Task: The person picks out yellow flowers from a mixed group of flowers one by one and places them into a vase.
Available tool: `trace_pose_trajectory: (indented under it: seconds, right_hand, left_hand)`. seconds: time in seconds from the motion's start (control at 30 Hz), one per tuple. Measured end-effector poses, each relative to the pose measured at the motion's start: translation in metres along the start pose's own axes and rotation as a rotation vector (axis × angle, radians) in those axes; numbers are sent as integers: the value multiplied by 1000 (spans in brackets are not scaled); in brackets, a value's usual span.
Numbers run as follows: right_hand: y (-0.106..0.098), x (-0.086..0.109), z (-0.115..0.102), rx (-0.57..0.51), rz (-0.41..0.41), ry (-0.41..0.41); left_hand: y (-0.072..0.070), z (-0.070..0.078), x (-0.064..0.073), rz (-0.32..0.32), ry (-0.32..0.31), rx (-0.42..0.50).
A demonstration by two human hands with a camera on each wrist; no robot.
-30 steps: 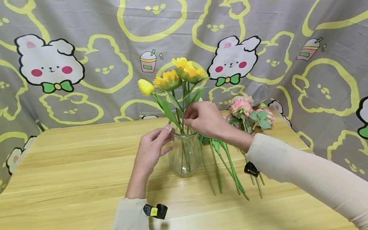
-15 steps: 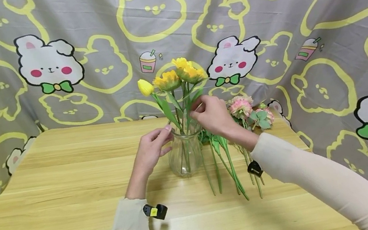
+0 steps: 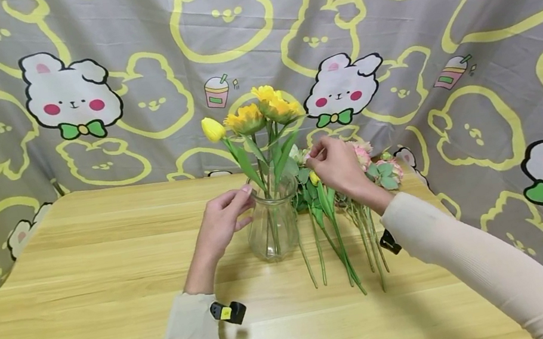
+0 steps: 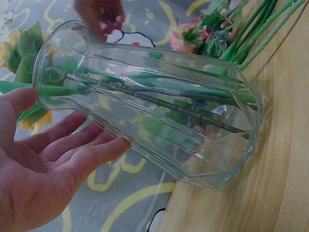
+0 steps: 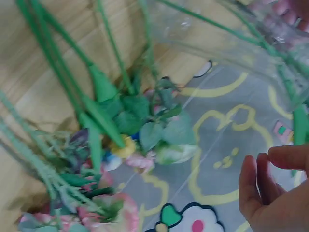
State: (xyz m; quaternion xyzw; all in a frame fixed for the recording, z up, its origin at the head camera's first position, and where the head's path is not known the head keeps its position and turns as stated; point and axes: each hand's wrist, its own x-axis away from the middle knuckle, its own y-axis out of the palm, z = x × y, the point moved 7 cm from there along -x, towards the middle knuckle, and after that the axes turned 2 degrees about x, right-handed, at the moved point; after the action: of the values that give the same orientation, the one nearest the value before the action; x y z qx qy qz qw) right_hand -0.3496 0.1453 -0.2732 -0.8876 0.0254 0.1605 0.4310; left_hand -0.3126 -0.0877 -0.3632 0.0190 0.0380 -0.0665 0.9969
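Observation:
A clear glass vase (image 3: 273, 233) stands upright on the wooden table with a yellow tulip (image 3: 213, 129) and yellow sunflowers (image 3: 278, 109) in it. My left hand (image 3: 226, 221) is at the vase's neck; in the left wrist view its thumb (image 4: 18, 99) lies by the rim and its relaxed fingers (image 4: 96, 153) rest along the glass. To the right of the vase, my right hand (image 3: 341, 169) is raised over the loose flowers, thumb and fingertips loosely together. Nothing shows in its fingers (image 5: 248, 186) in the right wrist view.
Right of the vase lie several loose flowers: pink blooms (image 5: 111, 212), a whitish bloom (image 5: 176, 153) and green stems (image 3: 341, 242) pointing toward the front. A grey curtain (image 3: 138, 29) with yellow outlines and rabbit faces hangs behind the table (image 3: 78, 276).
My right hand has let go of a stem in the vase and moved right, over the loose flowers. My left hand stays at the vase's neck.

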Motion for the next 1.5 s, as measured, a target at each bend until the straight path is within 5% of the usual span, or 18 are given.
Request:
trace_pose_trajectory:
  seconds: [0.67, 1.07, 1.5]
  right_hand:
    - [59, 22, 87, 306, -267, 116]
    - [76, 38, 106, 259, -370, 208]
    - [85, 44, 111, 245, -402, 220]
  left_hand:
    - [-1, 1, 1, 2, 1, 3]
    - [-1, 1, 2, -1, 5, 3]
    - [1, 2, 2, -9, 4, 14]
